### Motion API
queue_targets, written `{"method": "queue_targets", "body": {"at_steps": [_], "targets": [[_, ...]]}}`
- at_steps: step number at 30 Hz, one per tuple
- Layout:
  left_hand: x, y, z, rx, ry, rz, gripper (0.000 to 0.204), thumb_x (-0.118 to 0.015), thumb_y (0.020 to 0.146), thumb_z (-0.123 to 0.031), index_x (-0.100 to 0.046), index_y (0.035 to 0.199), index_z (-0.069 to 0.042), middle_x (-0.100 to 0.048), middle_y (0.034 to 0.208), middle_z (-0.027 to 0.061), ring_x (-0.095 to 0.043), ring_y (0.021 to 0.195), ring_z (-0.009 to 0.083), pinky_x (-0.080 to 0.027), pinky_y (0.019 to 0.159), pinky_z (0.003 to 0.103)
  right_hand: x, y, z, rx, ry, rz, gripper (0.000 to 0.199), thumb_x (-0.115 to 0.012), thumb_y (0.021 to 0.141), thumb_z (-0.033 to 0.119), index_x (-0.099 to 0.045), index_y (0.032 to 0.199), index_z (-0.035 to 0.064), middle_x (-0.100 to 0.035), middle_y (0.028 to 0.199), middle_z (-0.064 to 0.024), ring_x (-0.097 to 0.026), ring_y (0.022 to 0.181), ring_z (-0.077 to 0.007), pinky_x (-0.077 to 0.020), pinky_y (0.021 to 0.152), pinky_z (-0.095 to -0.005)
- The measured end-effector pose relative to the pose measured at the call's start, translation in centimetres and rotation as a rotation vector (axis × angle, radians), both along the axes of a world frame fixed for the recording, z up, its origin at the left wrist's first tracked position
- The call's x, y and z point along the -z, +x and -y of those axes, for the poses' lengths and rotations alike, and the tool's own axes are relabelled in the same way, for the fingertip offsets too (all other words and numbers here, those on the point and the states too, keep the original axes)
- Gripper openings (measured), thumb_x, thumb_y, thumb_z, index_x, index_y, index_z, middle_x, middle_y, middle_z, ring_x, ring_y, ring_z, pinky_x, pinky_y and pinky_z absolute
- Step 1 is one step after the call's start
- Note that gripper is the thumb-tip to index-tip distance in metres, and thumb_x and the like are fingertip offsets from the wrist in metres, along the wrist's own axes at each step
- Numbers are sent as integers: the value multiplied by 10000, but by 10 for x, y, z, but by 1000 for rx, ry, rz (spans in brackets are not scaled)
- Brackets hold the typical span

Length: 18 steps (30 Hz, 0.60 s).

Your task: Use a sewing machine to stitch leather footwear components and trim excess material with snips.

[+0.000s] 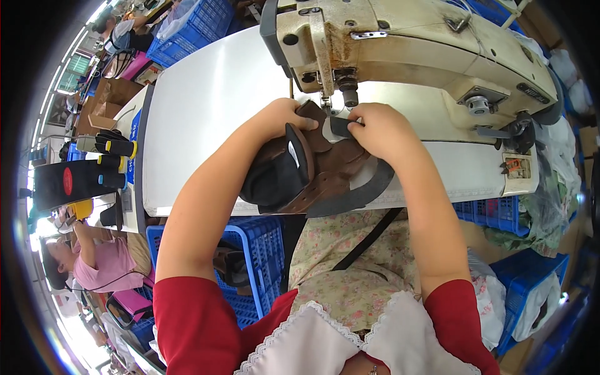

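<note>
A brown leather shoe upper (331, 172) with a black lining lies at the front edge of the white sewing table, partly under the sewing machine's needle area (326, 103). My left hand (289, 119) is closed on its far left edge, the thumb pressing on the leather. With thumb and fingers my right hand (378, 128) pinches a short black strip (342, 127) at the upper's far side, just right of the needle. A dark curved edge of the piece (359, 197) hangs toward me. Whether the needle touches the leather is hidden.
The sewing machine (400, 50) spans the far side and right. Its white table (200, 100) stretches left. Blue crates stand below left (259, 262), at far left (194, 31) and at lower right (528, 287). Another person in pink (106, 265) works at the left.
</note>
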<state>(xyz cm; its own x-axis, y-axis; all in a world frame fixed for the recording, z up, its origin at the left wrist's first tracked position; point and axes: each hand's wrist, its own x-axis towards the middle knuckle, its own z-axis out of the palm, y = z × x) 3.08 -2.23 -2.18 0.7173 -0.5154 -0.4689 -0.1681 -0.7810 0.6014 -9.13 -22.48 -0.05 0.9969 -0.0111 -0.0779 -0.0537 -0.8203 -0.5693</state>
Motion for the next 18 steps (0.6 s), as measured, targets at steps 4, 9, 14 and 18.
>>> {"method": "queue_targets", "body": {"at_steps": [4, 9, 14, 18], "targets": [[6, 11, 3, 52, 81, 118, 486, -769, 721, -420, -735, 925, 20, -709, 836, 177, -675, 770, 275, -501, 735, 369, 7, 5, -6, 0, -72, -28, 214, -645, 839, 227, -710, 933, 46, -701, 908, -160, -667, 879, -337, -518, 784, -426], [4, 13, 5, 52, 53, 105, 502, -762, 724, -425, -733, 947, 24, -712, 846, 182, -680, 785, 285, -502, 744, 378, 20, 13, -2, -46, -186, -53, 211, -649, 805, 236, -716, 896, 58, -705, 874, -147, -675, 851, -333, -525, 778, -432], [7, 15, 5, 63, 21, 95, 474, -757, 738, -401, -733, 972, 12, -718, 873, 178, -685, 820, 284, -505, 779, 369, 4, 39, 10, -126, -103, -152, 212, -667, 794, 242, -715, 893, 61, -701, 851, -170, -672, 838, -355, -525, 769, -436], [9, 16, 7, 77, 19, 92, 463, -746, 757, -389, -728, 1003, 3, -720, 903, 180, -685, 858, 292, -504, 805, 370, -2, 39, 6, -20, -17, -214, 239, -687, 791, 265, -709, 912, 60, -695, 866, -200, -665, 843, -377, -523, 775, -446]]}}
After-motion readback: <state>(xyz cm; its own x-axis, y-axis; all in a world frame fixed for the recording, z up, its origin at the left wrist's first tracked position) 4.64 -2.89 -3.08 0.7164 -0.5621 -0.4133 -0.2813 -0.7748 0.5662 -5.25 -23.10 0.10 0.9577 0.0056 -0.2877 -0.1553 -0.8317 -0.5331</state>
